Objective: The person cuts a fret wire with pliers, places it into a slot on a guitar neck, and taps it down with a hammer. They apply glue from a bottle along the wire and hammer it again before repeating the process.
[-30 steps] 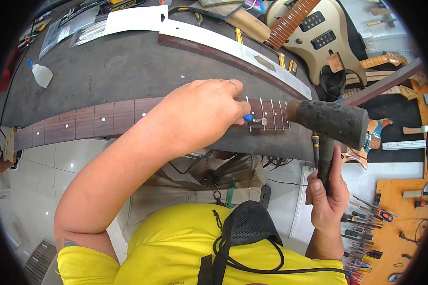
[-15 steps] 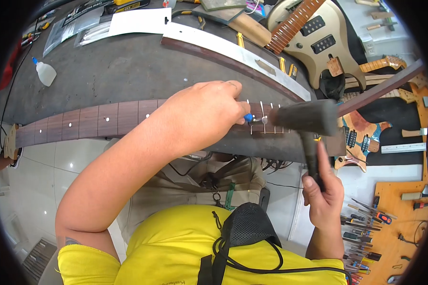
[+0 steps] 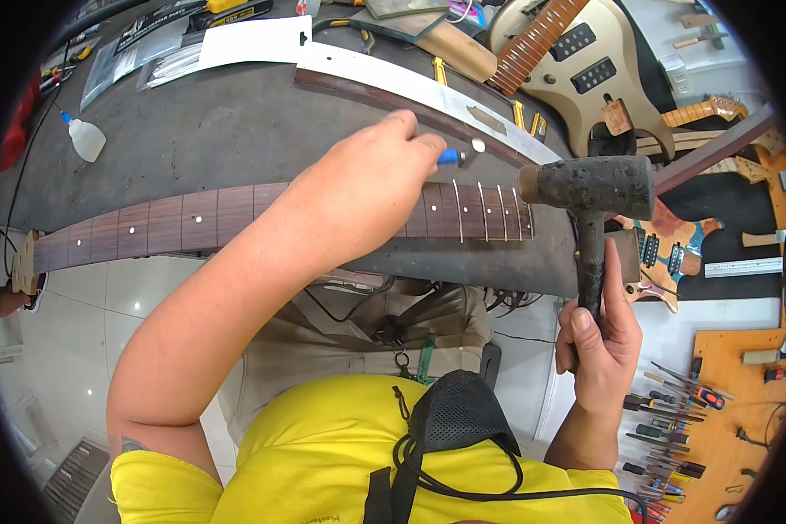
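Observation:
A dark fretboard neck (image 3: 166,224) with white dots lies along the table's near edge, and several pale fret wires cross its right end. Above it, my left hand (image 3: 380,175) is closed round a small tool with a blue handle (image 3: 448,157) and a round metallic tip, which is clear of the neck. My right hand (image 3: 598,336) grips the handle of a black mallet (image 3: 607,185). The mallet stands upright, its head beside the neck's right end. My left forearm hides part of the neck.
Behind the neck lies a long wooden piece with a white top (image 3: 393,83). A gold guitar body (image 3: 576,79) is at the back right. A spray bottle (image 3: 87,140) stands at left, and hand tools hang on an orange board (image 3: 734,349) at right.
My left hand has lifted the blue-handled tool up and away from the fret wires. The mallet has moved slightly right and turned more upright in my right hand.

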Demonstrator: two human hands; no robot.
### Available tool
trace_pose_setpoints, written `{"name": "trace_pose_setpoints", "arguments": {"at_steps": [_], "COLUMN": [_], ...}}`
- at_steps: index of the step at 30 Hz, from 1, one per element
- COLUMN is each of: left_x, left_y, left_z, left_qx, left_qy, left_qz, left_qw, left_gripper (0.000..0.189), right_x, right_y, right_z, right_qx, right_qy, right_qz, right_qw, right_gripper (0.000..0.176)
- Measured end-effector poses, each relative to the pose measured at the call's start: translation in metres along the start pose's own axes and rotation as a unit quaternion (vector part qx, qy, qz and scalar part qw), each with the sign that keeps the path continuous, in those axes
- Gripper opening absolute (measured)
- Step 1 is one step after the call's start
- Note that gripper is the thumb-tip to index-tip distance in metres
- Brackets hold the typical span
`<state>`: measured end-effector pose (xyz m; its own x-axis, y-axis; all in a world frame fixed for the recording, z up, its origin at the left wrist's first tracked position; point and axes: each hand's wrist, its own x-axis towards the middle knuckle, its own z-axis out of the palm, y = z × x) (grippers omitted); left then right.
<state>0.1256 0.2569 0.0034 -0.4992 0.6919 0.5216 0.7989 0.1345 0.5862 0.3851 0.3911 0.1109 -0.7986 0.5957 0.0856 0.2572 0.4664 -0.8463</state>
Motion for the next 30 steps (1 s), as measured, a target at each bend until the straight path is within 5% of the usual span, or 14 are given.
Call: {"name": "trace_pose_setpoints", "arguments": {"at_steps": [5,11,18,20,23,27,30], "left_x": [0.000,-0.001,-0.001,-0.003,-0.003,-0.003,-0.002], "left_y": [0.010,0.010,0.009,0.010,0.010,0.010,0.012], "left_z": [-0.004,-0.003,-0.003,-0.003,-0.003,-0.002,-0.004], "left_qx": [0.055,0.094,0.152,0.136,0.115,0.094,0.086], "left_qy": [-0.114,-0.087,-0.072,-0.062,-0.080,-0.078,-0.095], "left_qz": [-0.022,0.027,0.039,0.052,0.045,0.030,0.013], "left_qw": [0.992,0.991,0.985,0.987,0.989,0.992,0.992], "left_gripper": [0.028,0.028,0.037,0.037,0.037,0.037,0.038], "right_x": [0.007,0.018,0.042,0.037,0.036,0.041,0.035], "right_y": [0.001,-0.003,-0.003,-0.008,-0.001,0.009,-0.002], "right_z": [0.002,0.004,0.002,0.006,0.014,0.001,0.009], "right_qx": [-0.012,-0.032,-0.176,-0.117,-0.056,-0.141,-0.070], "right_qy": [0.013,0.011,-0.101,-0.006,0.018,-0.077,0.013], "right_qz": [0.000,-0.017,-0.047,-0.067,-0.067,-0.051,-0.055], "right_qw": [1.000,0.999,0.978,0.991,0.996,0.986,0.996], "right_gripper": [0.079,0.073,0.065,0.065,0.064,0.064,0.065]}}
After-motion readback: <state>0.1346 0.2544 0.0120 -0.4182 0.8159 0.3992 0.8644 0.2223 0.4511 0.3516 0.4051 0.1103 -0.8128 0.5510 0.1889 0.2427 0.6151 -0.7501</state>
